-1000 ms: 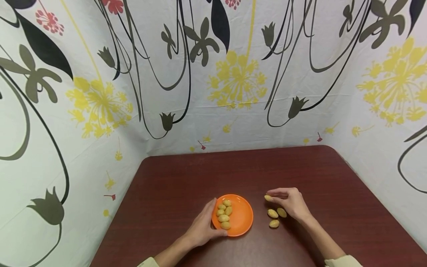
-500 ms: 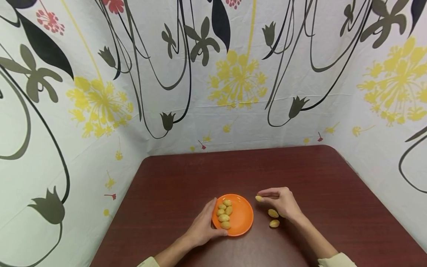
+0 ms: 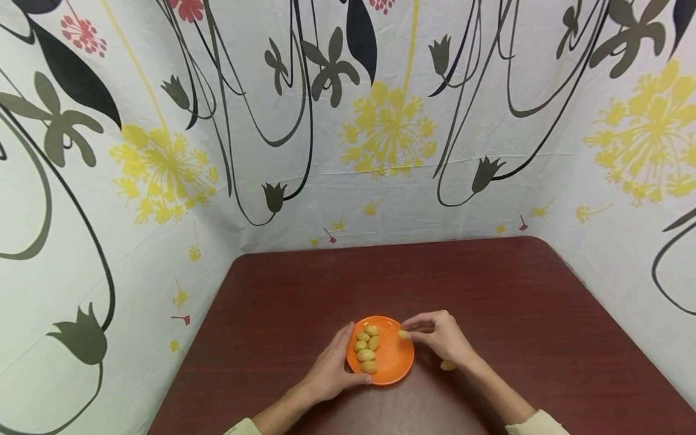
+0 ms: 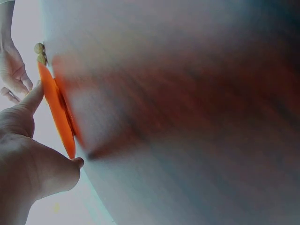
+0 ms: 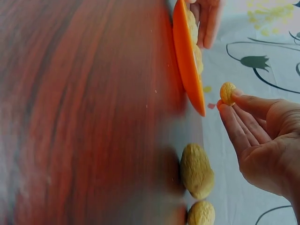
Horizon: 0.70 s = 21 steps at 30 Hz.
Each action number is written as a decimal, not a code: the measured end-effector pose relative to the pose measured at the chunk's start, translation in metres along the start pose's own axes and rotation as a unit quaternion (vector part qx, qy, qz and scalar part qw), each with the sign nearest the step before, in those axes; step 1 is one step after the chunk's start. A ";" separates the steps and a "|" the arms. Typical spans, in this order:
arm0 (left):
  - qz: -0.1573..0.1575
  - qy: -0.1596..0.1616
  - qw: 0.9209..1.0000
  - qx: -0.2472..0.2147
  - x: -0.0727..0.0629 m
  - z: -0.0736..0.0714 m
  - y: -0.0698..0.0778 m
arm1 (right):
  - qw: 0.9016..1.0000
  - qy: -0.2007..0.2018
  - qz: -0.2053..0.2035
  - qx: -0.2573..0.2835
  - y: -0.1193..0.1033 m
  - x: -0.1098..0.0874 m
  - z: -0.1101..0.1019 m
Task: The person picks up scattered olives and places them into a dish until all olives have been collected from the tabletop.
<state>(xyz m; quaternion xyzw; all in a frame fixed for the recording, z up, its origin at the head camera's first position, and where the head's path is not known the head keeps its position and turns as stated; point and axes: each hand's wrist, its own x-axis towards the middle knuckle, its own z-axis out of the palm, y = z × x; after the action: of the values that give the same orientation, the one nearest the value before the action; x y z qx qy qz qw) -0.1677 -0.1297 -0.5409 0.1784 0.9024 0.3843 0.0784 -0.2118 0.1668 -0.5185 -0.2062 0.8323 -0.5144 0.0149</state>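
My right hand [image 3: 443,339] pinches a walnut [image 3: 403,334] over the orange plate [image 3: 394,362] at its 2 o'clock rim; I'd lower gently. Left hand [image 3: 331,367] grips the 9 o'clock rim.

Two bare forearms, pale cream sleeve cuffs [image 3: 535,423], no rings

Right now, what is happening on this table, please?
A person sits at a dark red table. The left hand holds the near left rim of an orange plate that has a small row of yellowish nuts on it. The right hand pinches one nut at its fingertips, just above the plate's right edge. The right wrist view shows two more loose nuts lying on the table beside the plate.
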 end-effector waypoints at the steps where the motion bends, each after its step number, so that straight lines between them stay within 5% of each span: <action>1: 0.000 0.000 1.000 0.000 0.000 0.000 0.000 | 1.000 -0.003 -0.002 0.002 -0.001 0.000 0.002; 13: -0.001 -0.002 1.000 -0.004 -0.001 0.000 0.000 | 0.997 -0.059 -0.034 0.047 -0.001 0.003 0.022; 21: 0.005 -0.001 1.000 -0.001 0.000 0.000 -0.001 | 0.996 -0.086 -0.034 0.017 -0.003 0.003 0.035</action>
<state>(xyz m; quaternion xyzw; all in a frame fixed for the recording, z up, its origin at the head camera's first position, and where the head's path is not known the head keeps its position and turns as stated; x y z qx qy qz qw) -0.1674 -0.1302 -0.5415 0.1829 0.9011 0.3853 0.0776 -0.2058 0.1350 -0.5314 -0.2778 0.8115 -0.5089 0.0727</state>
